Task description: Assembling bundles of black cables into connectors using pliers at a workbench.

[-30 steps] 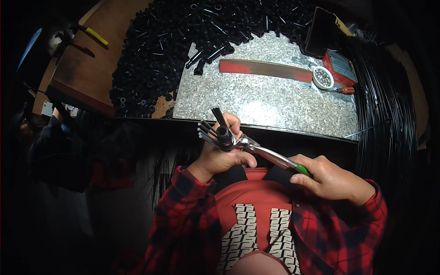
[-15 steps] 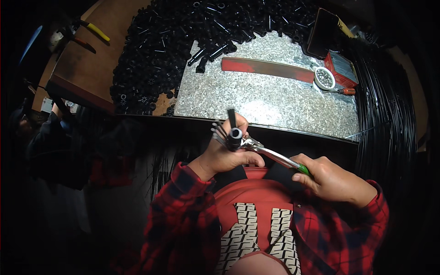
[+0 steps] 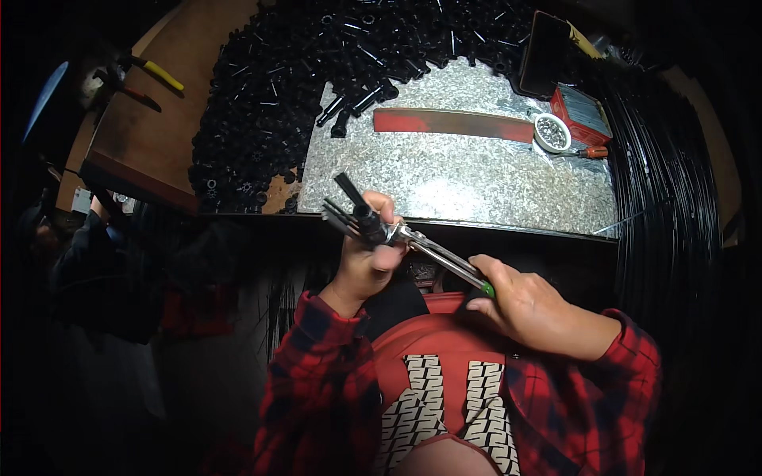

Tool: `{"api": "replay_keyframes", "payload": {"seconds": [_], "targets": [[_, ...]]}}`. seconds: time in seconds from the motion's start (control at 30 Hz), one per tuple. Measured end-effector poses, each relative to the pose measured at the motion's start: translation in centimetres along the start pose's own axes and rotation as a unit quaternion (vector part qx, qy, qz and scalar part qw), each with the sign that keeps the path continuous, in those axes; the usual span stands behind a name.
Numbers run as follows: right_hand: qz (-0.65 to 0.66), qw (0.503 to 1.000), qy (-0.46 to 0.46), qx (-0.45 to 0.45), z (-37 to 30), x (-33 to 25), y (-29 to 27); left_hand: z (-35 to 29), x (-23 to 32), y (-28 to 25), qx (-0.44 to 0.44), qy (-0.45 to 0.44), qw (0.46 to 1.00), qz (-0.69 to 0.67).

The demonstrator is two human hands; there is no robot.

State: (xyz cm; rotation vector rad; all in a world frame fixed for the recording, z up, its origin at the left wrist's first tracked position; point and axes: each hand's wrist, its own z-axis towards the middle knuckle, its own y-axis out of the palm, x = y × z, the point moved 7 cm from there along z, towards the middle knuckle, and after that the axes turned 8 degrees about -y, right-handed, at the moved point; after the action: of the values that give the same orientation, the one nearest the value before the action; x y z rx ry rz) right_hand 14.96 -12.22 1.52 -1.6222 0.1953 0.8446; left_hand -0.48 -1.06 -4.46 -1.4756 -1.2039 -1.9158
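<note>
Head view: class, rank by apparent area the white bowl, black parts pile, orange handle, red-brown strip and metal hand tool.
Largest to smallest:
- Black parts pile
- Red-brown strip
- Unsure: white bowl and metal hand tool; the tool looks nearer the camera and the right hand partly hides it
- Orange handle

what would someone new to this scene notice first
Probably the big heap of black parts spread across the back and left of the bench, beside a bright, grey speckled board. At the board's near edge, the left hand holds a black tubular piece with thin rods, while the right hand grips a shiny tool with green on its handle.
</note>
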Motion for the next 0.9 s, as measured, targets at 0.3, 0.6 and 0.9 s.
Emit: {"api": "replay_keyframes", "payload": {"seconds": [0.3, 0.6, 0.9], "targets": [[0.076, 0.978, -0.012, 0.193, -0.1, 0.9, -4.7, -0.3, 2.3, 1.4, -0.066, -0.001, 0.996, -0.057], [0.151, 0.957, -0.148, 0.199, 4.8, -2.2, -2.9, -1.0, 1.4, 3.8, -0.080, -0.004, 0.997, 0.023], [0.133, 0.961, -0.160, 0.184, 5.8, -2.3, -2.7, -1.2, 1.2, 4.2, -0.118, -0.053, 0.991, 0.015]]}}
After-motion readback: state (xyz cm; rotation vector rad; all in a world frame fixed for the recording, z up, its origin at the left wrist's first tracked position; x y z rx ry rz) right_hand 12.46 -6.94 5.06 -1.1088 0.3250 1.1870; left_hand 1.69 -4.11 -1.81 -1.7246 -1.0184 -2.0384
